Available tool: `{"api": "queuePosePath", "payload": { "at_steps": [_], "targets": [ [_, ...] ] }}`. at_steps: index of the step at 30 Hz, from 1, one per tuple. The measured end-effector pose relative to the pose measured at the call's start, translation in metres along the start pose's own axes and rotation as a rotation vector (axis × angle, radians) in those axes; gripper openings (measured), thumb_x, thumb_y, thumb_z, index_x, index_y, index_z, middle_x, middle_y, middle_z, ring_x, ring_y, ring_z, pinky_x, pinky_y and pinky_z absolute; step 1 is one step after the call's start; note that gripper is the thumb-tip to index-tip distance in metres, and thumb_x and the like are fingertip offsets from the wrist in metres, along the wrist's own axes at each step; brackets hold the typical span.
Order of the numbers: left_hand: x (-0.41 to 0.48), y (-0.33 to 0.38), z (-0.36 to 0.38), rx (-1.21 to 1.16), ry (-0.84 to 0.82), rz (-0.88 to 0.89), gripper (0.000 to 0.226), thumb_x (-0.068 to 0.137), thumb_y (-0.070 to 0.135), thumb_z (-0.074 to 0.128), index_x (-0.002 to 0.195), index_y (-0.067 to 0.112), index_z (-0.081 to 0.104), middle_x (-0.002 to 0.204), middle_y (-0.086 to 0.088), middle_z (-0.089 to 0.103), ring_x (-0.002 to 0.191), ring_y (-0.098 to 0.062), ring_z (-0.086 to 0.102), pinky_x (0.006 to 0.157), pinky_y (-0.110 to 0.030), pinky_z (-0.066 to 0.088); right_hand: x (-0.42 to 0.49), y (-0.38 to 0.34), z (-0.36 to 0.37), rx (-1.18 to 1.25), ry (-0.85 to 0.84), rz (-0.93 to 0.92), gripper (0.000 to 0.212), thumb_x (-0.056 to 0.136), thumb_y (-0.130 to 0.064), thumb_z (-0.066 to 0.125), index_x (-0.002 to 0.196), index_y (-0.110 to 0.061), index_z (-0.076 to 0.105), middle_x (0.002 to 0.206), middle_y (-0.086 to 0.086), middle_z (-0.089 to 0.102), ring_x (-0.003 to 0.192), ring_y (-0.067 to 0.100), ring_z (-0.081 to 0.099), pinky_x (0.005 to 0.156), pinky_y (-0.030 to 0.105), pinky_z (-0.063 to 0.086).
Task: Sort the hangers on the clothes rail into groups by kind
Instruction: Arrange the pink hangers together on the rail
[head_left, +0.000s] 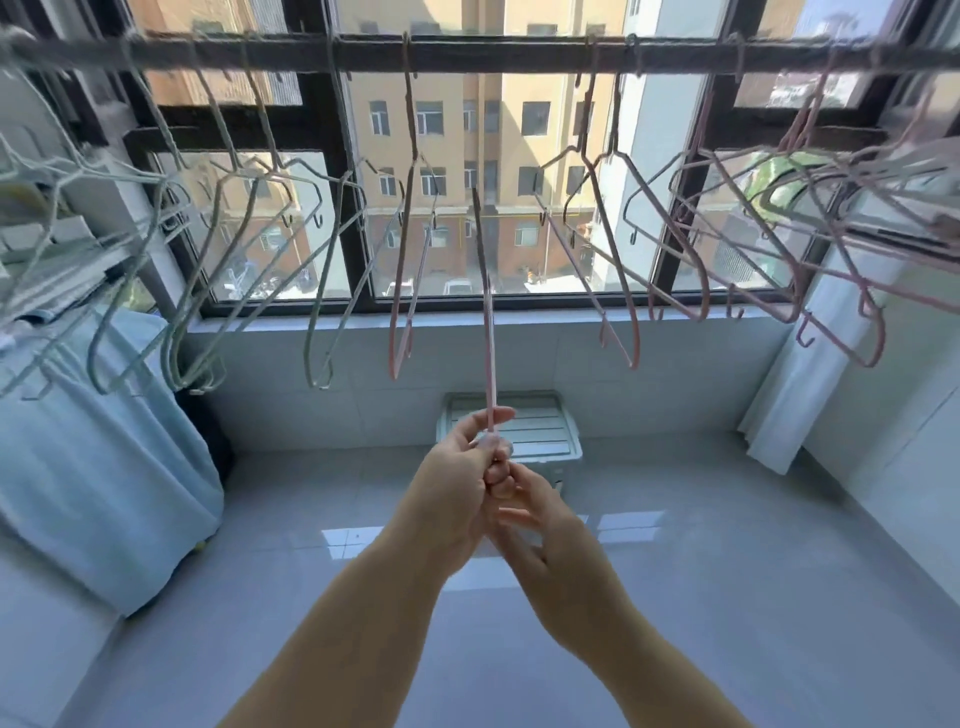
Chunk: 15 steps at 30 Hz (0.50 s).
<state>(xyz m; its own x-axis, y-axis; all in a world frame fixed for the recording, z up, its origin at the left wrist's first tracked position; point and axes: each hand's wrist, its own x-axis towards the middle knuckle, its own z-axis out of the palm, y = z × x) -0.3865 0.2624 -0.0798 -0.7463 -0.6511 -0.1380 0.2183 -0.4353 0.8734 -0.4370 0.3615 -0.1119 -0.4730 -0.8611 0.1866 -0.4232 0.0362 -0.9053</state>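
hangers (488, 312): thin coated wire, matt | floor (727, 597): glossy tile | cloth cover (104, 467): soft fabric

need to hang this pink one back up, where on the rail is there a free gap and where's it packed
The widest bare stretch of rail runs between the lone pink hanger left of centre and the pink pair to its right. A narrower gap lies right of that pair. Both ends are crowded: green hangers left, pink cluster right.

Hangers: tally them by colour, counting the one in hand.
Pale green hangers: at least 5; the left end overlaps and blurs.
Pink hangers on the rail: at least 5; the right end is crowded.
Held pink hanger, in the left hand: 1.
Total: at least 11.
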Motion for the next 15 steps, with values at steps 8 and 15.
{"api": "queuePosePath", "payload": {
  "at_steps": [8,15],
  "targets": [
    [0.003,0.038,0.027,-0.033,-0.101,0.115,0.029,0.094,-0.001,0.029,0.105,0.007,0.056,0.056,0.001,0.042,0.046,-0.005,0.032,0.044,-0.015,0.032,0.025,-0.024,-0.028,-0.024,0.075,-0.122,0.044,0.087,-0.009,0.06,0.126,-0.027,0.05,0.105,-0.01,0.068,0.097,0.0,0.064,0.087,0.019,0.052],
    [0.018,0.079,0.033,-0.087,-0.128,0.14,0.031,0.095,0.0,0.028,0.106,0.005,0.057,0.055,0.0,0.042,0.047,-0.006,0.033,0.042,-0.015,0.034,0.059,-0.048,-0.033,-0.138,0.136,-0.231,0.048,0.088,-0.01,0.058,0.132,-0.024,0.046,0.106,-0.007,0.068,0.099,0.002,0.064,0.091,0.027,0.052]
  ]
}}
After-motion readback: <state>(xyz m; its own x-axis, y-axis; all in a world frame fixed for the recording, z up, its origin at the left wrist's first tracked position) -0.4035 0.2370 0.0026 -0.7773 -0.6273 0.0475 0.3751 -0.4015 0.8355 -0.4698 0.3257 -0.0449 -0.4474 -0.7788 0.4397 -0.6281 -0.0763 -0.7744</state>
